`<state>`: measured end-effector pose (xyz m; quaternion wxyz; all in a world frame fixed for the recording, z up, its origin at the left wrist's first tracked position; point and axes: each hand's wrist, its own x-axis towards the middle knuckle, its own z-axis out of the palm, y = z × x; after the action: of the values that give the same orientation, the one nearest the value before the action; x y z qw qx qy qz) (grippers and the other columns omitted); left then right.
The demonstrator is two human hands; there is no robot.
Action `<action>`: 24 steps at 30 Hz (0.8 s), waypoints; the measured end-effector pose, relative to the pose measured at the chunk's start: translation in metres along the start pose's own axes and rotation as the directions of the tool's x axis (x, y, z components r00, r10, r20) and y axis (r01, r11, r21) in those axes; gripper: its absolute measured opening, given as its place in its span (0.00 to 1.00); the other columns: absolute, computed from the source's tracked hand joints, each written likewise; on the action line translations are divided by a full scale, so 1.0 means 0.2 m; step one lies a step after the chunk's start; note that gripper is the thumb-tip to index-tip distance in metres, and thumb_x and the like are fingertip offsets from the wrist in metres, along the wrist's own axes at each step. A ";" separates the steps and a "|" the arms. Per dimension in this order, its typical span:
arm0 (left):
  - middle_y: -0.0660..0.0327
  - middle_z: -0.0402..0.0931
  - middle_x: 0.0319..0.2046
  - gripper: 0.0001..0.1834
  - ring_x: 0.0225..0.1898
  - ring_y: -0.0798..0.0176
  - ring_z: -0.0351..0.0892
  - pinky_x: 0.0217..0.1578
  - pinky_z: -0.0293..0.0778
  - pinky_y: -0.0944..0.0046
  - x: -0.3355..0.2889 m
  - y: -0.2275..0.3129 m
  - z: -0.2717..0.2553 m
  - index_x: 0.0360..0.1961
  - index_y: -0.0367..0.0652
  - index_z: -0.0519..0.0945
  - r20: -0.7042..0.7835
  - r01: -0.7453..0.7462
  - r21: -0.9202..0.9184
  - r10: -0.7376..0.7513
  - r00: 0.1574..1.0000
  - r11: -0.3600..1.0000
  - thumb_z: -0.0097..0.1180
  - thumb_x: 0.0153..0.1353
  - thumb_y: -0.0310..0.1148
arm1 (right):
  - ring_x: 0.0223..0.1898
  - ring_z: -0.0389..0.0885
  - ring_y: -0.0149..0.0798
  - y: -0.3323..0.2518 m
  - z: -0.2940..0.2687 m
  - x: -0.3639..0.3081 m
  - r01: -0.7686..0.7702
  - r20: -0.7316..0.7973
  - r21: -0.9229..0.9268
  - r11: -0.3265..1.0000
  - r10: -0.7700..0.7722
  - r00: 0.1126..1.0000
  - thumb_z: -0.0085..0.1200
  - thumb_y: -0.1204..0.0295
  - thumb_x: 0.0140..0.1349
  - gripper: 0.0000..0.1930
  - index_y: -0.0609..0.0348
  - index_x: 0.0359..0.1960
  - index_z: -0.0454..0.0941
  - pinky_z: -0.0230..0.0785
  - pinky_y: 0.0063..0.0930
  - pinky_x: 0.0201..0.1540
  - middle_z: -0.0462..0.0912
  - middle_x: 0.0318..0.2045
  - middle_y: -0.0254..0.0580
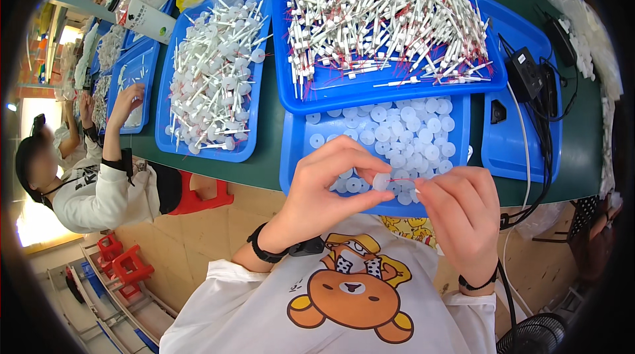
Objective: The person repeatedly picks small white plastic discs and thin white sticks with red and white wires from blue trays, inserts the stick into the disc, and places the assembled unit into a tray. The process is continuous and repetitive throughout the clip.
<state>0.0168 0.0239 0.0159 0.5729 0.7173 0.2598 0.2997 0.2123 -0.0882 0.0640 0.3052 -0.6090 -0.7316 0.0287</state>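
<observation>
My left hand (334, 182) pinches a translucent white plastic disc (381, 182) on edge between thumb and forefinger. A thin red thread (399, 180) spans the gap from the disc to my right hand (463, 212). The right fingertips are closed on a small white piece with that thread; most of it is hidden by the fingers. Both hands are over the front of a blue tray (289, 156) of loose translucent discs (403, 130). Behind it, a second blue tray (390, 97) overlaps its back edge, heaped with thin white sticks with red threads (383, 20).
To the left, a blue tray (162, 132) holds white sticks fitted with discs (215, 76). At right lie an empty-looking blue tray (519, 149), a black power adapter (524, 75) and cables (544, 162). A co-worker (92, 182) sits at the far left near red stools (132, 265).
</observation>
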 end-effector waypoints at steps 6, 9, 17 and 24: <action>0.59 0.82 0.39 0.18 0.39 0.64 0.83 0.41 0.78 0.64 0.02 -0.03 0.01 0.43 0.41 0.87 -0.025 -0.030 0.072 0.031 0.999 0.997 0.77 0.50 0.25 | 0.40 0.79 0.43 0.00 -0.02 0.01 0.095 0.034 -0.003 0.995 -0.095 0.995 0.63 0.76 0.44 0.19 0.66 0.41 0.86 0.74 0.35 0.38 0.82 0.38 0.42; 0.59 0.85 0.44 0.18 0.42 0.62 0.85 0.44 0.79 0.64 0.04 -0.05 0.03 0.44 0.40 0.86 -0.018 -0.098 0.081 0.100 0.995 0.992 0.76 0.51 0.26 | 0.40 0.80 0.43 0.01 -0.01 0.00 0.076 0.013 0.024 0.997 -0.077 0.997 0.63 0.76 0.44 0.18 0.66 0.41 0.86 0.74 0.35 0.38 0.83 0.40 0.43; 0.51 0.85 0.45 0.20 0.51 0.57 0.85 0.54 0.78 0.59 0.03 0.00 0.03 0.46 0.32 0.81 0.104 0.167 -0.065 -0.160 0.982 0.984 0.74 0.52 0.18 | 0.40 0.83 0.44 0.05 0.02 -0.03 0.075 -0.068 0.130 0.989 -0.067 0.995 0.65 0.76 0.44 0.18 0.65 0.41 0.86 0.74 0.34 0.38 0.84 0.40 0.44; 0.51 0.85 0.44 0.20 0.50 0.56 0.85 0.55 0.78 0.57 0.04 0.00 0.03 0.46 0.32 0.81 0.109 0.183 -0.093 -0.173 0.979 0.979 0.74 0.52 0.18 | 0.40 0.83 0.43 0.07 0.00 -0.03 0.074 -0.036 0.174 0.982 -0.068 0.997 0.65 0.75 0.45 0.17 0.65 0.41 0.86 0.73 0.34 0.38 0.85 0.39 0.42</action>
<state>0.0266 0.0261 0.0164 0.6456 0.6751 0.2781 0.2237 0.2252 -0.0903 0.0548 0.3693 -0.5538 -0.7427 0.0726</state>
